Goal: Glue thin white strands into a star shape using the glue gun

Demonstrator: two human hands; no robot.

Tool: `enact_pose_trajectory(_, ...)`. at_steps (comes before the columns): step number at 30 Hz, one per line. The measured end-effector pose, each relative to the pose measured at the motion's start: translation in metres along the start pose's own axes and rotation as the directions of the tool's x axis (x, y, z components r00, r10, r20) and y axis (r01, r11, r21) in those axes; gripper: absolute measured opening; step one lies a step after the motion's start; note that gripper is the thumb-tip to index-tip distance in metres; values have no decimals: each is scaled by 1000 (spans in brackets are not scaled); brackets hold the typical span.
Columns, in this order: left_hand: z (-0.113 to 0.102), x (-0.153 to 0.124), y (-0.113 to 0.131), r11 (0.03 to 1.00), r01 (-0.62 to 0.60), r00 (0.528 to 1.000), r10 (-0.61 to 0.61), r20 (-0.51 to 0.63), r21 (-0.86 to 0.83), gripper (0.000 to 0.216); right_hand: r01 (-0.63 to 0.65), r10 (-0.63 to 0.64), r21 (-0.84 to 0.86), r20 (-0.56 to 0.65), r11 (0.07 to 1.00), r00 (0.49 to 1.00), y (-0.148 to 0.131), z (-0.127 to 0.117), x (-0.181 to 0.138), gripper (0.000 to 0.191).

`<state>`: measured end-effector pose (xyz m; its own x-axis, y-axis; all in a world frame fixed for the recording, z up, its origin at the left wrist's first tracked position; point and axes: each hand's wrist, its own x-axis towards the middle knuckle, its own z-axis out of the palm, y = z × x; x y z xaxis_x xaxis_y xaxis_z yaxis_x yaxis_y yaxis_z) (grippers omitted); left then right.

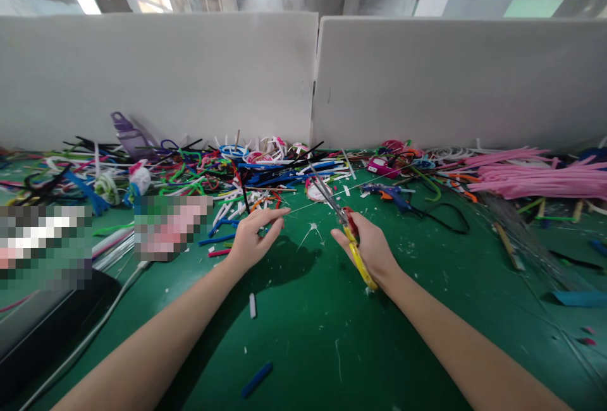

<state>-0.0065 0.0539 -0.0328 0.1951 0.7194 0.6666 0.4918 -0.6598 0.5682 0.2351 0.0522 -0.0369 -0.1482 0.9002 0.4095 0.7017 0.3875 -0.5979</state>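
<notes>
My left hand (256, 234) is above the green table, thumb and forefinger closed on one end of a thin pale strand (306, 206). The strand runs rightward past the scissors; whether it is thread or wire is too fine to tell. My right hand (374, 246) grips scissors (359, 258) with yellow and red handles, their metal blades pointing forward and left. Behind the blades lies a small round white and pink piece (317, 190). A blue glue gun (391, 196) with an orange trigger rests just beyond my right hand.
Mixed coloured pipe cleaners (279, 174) heap along the back, with a pink bundle (545, 177) at right. A pink device (384, 167) and a purple bottle (130, 136) stand there too. White panels (161, 76) border the table (303, 335). A cable (95, 329) crosses the left.
</notes>
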Motion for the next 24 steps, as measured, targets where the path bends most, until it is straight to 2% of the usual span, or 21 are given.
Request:
enact_pose_trajectory(3, 0, -2, -1, 982, 95, 994, -101, -28, -166, 33, -26, 26, 7, -3, 1000, 1000, -2, -2, 0, 27)
enact_pose_trajectory(7, 0, -1, -3, 948, 131, 982, -164, -93, -291, 39, -49, 49, -5, 6, 999, 999, -4, -3, 1, 27)
enact_pose_trajectory(13, 0, 2, -4, 932, 187, 957, -244, -156, -310, 52, -11, 12, -46, 13, 999, 1000, -3, -3, 0, 25)
enact_pose_trajectory(17, 0, 2, -6, 923, 217, 943, -282, -176, -319, 52, 6, -6, -58, 3, 998, 1000, -2, -3, 0, 24)
enact_pose_trajectory(24, 0, 2, -9, 936, 202, 945, -263, -192, -287, 48, 8, -9, -50, -11, 999, 1000, -2, -3, 0, 21)
